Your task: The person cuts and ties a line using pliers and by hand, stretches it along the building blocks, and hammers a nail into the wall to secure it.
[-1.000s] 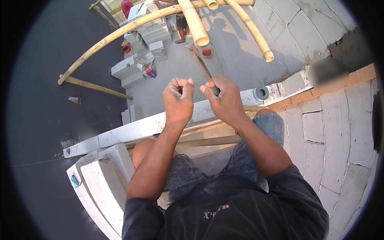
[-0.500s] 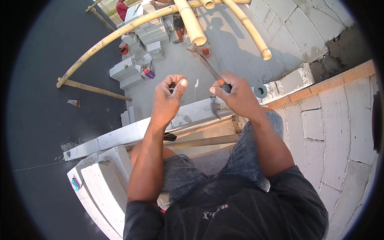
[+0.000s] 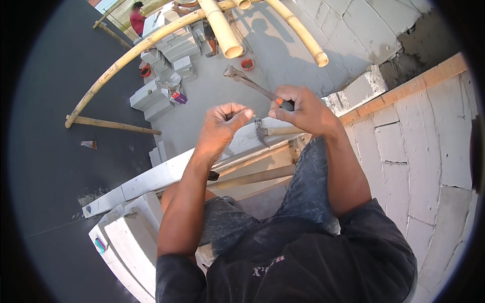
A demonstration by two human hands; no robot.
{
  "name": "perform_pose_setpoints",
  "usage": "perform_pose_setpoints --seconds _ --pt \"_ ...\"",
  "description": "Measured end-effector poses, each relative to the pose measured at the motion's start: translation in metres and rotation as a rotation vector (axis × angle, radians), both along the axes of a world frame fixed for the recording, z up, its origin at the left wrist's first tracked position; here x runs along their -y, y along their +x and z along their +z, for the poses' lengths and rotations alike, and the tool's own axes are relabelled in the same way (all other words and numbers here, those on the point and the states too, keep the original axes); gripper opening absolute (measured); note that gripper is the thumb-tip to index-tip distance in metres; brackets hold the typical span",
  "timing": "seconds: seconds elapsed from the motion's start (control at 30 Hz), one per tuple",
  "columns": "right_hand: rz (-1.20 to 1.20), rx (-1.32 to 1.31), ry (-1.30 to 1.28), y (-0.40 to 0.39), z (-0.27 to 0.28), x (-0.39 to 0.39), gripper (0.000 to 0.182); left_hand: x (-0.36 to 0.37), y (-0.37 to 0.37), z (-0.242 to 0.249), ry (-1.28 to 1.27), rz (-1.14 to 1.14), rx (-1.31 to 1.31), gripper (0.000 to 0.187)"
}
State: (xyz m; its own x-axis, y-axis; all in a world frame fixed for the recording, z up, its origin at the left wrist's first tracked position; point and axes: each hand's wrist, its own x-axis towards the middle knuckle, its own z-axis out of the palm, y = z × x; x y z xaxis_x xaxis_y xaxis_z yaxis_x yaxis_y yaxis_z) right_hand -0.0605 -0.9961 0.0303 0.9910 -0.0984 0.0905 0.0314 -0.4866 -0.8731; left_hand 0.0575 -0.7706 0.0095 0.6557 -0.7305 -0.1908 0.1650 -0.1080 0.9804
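Observation:
My right hand (image 3: 303, 108) is closed round the dark and orange handle of a metal tool, pincers by their look (image 3: 247, 81), whose head points up and left. My left hand (image 3: 225, 123) is pinched, thumb against the curled fingers, close to the right thumb; what lies in the pinch is too small to make out. Below my hands a claw hammer (image 3: 262, 132) with a wooden handle rests on the row of white blocks (image 3: 151, 182). A thin string (image 3: 55, 230) runs off from the left end of that row.
Bamboo poles (image 3: 136, 48) cross above the floor ahead. Block stacks (image 3: 174, 45), a red bucket (image 3: 247, 64) and a purple-white packet (image 3: 179, 97) stand below. Two people are there, one in a red shirt (image 3: 137, 21). A block wall (image 3: 404, 151) rises at right.
My left hand has moved right, nearer my right hand. The tool has tilted flatter. A small knotted piece of line that hung between the hands no longer shows there. The view has shifted slightly.

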Motion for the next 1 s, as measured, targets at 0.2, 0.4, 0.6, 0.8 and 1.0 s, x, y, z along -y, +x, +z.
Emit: perform_pose_setpoints --seconds 0.2,0.4,0.6,0.8,1.0 --pt "-0.024 0.016 0.021 -0.004 -0.002 0.004 0.023 -0.001 -0.010 -0.001 0.095 -0.085 0.016 0.018" --pt "-0.027 -0.011 0.046 -0.004 -0.001 0.006 0.019 0.003 -0.016 -0.007 0.018 -0.132 -0.011 0.017" --pt "0.025 0.027 0.017 -0.002 -0.008 0.004 0.018 0.002 -0.014 -0.014 -0.047 -0.104 -0.075 0.017" --pt "-0.071 0.229 -0.023 0.005 -0.014 -0.010 0.018 0.006 -0.022 -0.016 -0.131 -0.020 -0.164 0.015" --pt "-0.306 0.439 -0.168 0.007 -0.015 -0.040 0.016 0.013 -0.026 -0.016 -0.152 0.098 -0.105 0.015"
